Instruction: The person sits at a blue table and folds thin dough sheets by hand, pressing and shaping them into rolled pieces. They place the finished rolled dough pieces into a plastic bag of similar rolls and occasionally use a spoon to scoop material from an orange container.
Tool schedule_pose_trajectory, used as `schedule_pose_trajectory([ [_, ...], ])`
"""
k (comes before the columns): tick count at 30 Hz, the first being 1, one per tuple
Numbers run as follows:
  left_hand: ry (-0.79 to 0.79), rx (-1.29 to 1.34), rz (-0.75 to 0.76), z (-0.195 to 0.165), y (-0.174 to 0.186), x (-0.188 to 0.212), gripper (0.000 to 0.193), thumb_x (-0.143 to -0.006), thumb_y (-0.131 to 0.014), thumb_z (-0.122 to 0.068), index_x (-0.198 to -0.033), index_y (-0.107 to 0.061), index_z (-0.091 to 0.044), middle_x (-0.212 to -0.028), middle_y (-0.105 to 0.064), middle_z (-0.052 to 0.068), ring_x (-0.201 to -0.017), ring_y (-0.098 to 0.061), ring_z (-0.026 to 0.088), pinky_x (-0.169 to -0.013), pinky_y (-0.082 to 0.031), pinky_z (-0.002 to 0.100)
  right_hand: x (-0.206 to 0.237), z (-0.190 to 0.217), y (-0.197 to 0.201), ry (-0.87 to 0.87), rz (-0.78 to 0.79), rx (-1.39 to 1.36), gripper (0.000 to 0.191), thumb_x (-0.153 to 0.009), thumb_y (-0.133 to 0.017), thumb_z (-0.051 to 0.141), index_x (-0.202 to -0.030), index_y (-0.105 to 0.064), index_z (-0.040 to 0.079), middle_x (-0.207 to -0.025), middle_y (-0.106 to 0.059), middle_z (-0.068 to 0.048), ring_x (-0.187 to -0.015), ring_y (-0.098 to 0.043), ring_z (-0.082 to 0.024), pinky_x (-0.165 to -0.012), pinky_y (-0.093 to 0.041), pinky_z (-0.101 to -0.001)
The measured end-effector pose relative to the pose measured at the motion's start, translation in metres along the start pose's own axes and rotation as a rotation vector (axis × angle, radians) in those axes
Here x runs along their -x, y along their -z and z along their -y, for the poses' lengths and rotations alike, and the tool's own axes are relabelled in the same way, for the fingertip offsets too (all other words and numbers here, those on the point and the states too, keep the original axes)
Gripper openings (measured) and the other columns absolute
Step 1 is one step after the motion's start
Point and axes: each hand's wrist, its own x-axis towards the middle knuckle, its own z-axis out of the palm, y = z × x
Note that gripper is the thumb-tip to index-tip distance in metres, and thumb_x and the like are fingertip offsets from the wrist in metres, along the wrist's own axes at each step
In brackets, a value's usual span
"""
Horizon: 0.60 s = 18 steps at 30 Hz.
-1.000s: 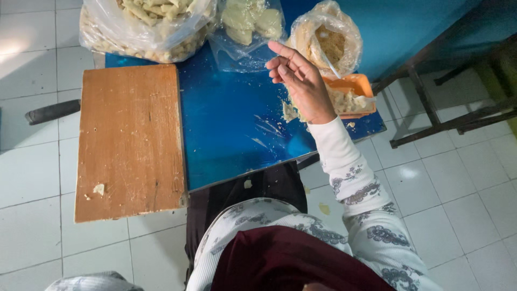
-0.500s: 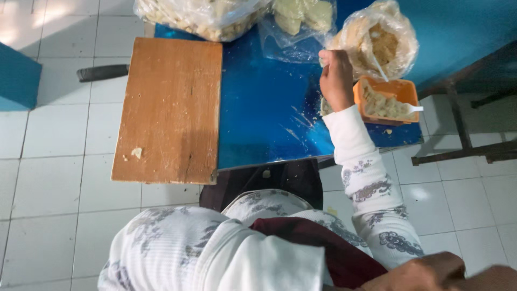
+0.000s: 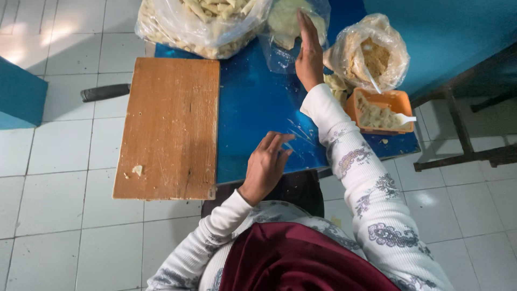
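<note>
Blue table (image 3: 253, 102) on white tiled floor (image 3: 59, 161).
Three plastic bags (image 3: 199, 24), one wooden board (image 3: 169, 126), one orange tub (image 3: 379, 110); left hand (image 3: 266, 164) and right hand (image 3: 308, 54) open, empty.

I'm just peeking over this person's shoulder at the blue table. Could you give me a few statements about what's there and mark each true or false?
1. The right hand is stretched out to the clear bag of pale flat pieces. True.
2. The left hand grips a knife. False: it rests empty on the blue table, fingers spread.
3. A wooden board lies on the left part of the table. True.
4. The orange tub is empty. False: it holds a pale filling, and a white spoon sticks out over its rim.
5. The board is covered with food. False: only a small crumb lies near its lower left corner.
</note>
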Motion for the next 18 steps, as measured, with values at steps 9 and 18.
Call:
schedule_pose_trajectory([
  [9,-0.038,0.102,-0.048,0.032,0.001,0.009,0.037,-0.092,-0.066,0.001,-0.129,-0.06,0.001,-0.122,-0.061,0.017,-0.086,-0.065,0.025,-0.068,-0.055,0.035,-0.014,-0.007,-0.01,0.042,0.015,0.297,0.051,-0.078,-0.056,-0.02,-0.121,-0.063,0.007,-0.119,-0.057,-0.017,-0.107,-0.056,-0.037,-0.09,-0.049,-0.0446],
  [18,0.059,0.165,-0.01,0.029,0.004,0.008,0.036,-0.094,-0.064,0.002,-0.129,-0.058,0.003,-0.115,-0.06,0.015,-0.08,-0.064,0.021,-0.066,-0.055,0.032,-0.034,-0.01,-0.018,0.053,0.007,0.157,0.064,-0.085,-0.061,-0.015,-0.145,-0.05,0.006,-0.121,-0.065,-0.023,-0.105,-0.064,-0.046,-0.089,-0.052,-0.0501],
])
